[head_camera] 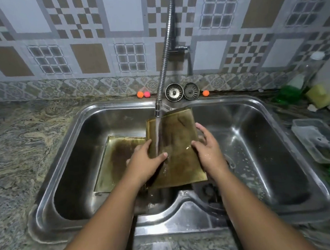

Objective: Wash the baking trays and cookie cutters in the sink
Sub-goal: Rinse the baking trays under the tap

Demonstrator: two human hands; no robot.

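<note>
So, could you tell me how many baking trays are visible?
2: one tray under the tap, held between left hand and right hand; another tray in the left basin. Others possibly hidden.

My bare arms
I see uncovered forearms, a left hand [143,161] and a right hand [208,151], water droplets beading on the right one.
</note>
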